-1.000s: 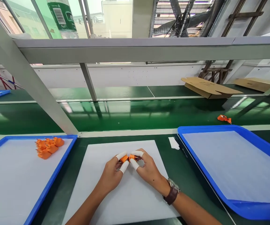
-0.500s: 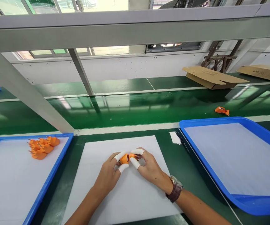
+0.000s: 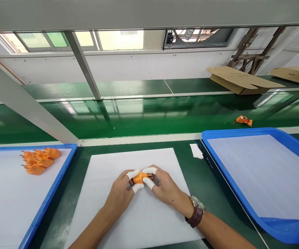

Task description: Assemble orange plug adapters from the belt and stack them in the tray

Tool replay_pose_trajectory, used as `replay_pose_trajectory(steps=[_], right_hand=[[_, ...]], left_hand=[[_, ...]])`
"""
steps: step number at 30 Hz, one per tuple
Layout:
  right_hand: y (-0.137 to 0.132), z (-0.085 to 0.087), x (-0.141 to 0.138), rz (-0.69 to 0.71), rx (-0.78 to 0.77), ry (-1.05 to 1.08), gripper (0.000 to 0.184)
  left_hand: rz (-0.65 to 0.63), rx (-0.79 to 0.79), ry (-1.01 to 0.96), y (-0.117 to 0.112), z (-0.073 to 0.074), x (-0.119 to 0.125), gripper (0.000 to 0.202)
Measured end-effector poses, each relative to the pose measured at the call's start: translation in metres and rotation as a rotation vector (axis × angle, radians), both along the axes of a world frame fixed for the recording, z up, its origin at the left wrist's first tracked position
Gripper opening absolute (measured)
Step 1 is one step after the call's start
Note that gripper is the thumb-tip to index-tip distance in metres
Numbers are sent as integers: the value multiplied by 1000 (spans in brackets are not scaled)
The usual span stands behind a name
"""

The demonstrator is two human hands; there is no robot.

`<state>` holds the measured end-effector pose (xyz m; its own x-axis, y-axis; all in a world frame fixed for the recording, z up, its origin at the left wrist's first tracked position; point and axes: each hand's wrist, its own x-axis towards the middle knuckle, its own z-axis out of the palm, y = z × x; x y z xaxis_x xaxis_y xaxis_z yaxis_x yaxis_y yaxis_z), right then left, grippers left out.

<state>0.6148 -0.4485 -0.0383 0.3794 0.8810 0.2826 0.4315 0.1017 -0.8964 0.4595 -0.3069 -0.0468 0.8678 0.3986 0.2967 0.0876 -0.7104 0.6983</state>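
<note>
"Standing there, what did you see at the far left?"

"A blue, rimmed, white-lined plastic tray (image 3: 49, 195); a cluster of small, curved orange pieces (image 3: 39, 161) sat near its far right corner."

"And the hands?"

"The left hand (image 3: 119, 193) came next, its white-capped thumb and finger narrowed on one end of a small, glossy orange piece with dark tips (image 3: 139, 178), over the far half of a flat white rectangular sheet (image 3: 144, 221). The right hand (image 3: 167, 186), a brown-strapped watch (image 3: 196, 214) at its wrist, pinched the other end."

"Which step was that?"

"Fitting parts of that piece together, I judged, though the fingers hid any join and I couldn't tell whether it was seated."

"So the next move?"

"It seemed to call for a steady grip from both sides until the ends lined up."

"And farther right?"

"A torn white paper scrap (image 3: 196, 151), then a lone orange fish-shaped piece (image 3: 243, 120) on the shiny green strip (image 3: 159, 121), and in front of it a second blue, rimmed plastic tray (image 3: 291, 231)"
</note>
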Motion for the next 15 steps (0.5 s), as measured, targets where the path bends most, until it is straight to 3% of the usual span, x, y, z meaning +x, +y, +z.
replay_pose_trajectory(steps=[5, 11, 15], right_hand=[[4, 1, 7, 100, -30, 111, 26], [5, -1, 6, 60, -63, 178, 27], [2, -2, 4, 61, -45, 148, 29]], left_hand=[[-52, -17, -37, 1, -1, 2, 29], [-82, 48, -37, 0, 0, 4, 50], [-75, 56, -22, -4, 4, 4, 49]])
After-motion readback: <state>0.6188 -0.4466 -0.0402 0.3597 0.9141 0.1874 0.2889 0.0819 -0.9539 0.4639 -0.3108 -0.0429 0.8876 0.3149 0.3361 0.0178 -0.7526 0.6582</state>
